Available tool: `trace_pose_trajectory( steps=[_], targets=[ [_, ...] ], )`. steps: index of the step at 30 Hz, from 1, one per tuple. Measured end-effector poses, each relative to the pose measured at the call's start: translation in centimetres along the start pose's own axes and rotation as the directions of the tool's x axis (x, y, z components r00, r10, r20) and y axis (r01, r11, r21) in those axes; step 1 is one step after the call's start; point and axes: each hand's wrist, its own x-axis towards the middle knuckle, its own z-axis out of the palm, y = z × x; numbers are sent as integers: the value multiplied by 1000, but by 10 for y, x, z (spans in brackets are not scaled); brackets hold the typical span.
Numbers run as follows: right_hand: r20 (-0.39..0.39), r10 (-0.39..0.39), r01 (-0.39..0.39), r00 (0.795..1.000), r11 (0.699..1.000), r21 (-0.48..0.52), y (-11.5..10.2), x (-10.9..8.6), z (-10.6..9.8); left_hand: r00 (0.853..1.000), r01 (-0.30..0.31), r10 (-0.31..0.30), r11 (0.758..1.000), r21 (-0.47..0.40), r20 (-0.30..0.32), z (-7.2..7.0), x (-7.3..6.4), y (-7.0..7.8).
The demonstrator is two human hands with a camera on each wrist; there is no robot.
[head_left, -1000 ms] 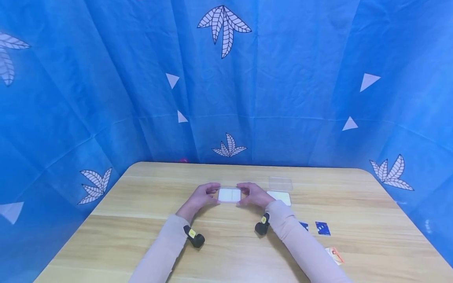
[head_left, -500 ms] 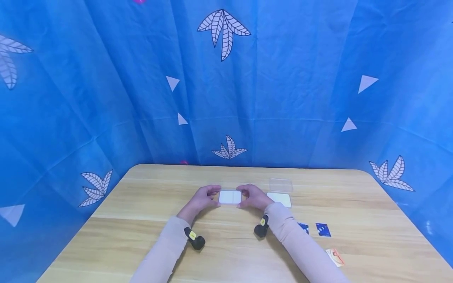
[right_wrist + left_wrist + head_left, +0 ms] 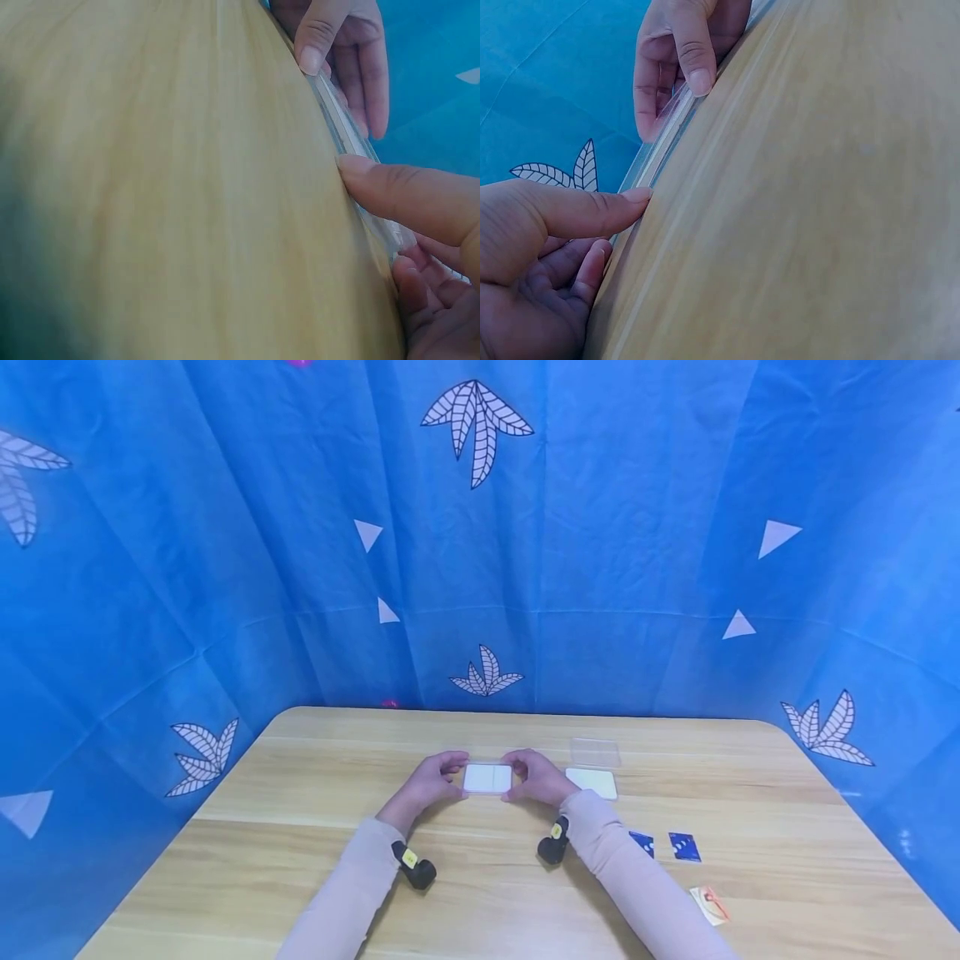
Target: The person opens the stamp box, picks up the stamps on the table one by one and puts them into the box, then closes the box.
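Between my two hands, on the wooden table, is a flat clear plastic case with white inside and a thin line across it. My left hand pinches its left end, thumb on the near edge and fingers at the far edge. At the opposite end my right hand pinches it the same way. Seen edge-on in the left wrist view, the case shows clear layers with white between them. The right wrist view has my right thumb pressed on the near edge of the case.
Right of my right hand lies a white rounded rectangle, with a clear plastic lid behind it. Two blue cards and an orange-and-white card lie by my right forearm. A blue curtain hangs behind the table.
The head view has shifted slightly. Both hands keep their hold on the clear case, which stays in nearly the same place; the other items have not moved.
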Motion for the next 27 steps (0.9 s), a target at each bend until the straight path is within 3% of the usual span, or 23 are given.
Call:
trace_pose_trajectory(
  steps=[12,19,27],
  targets=[
    [50,-14,11,999,999,50,7,3,-5,1000,4,-5,1000,16,12,1,-1,4],
    [51,-91,86,995,991,104,6,1,-9,1000,16,-16,999,31,7,-1,0,6],
    [38,0,-5,999,993,118,8,5,-9,1000,4,-5,998,59,17,-1,3,5]
  ],
)
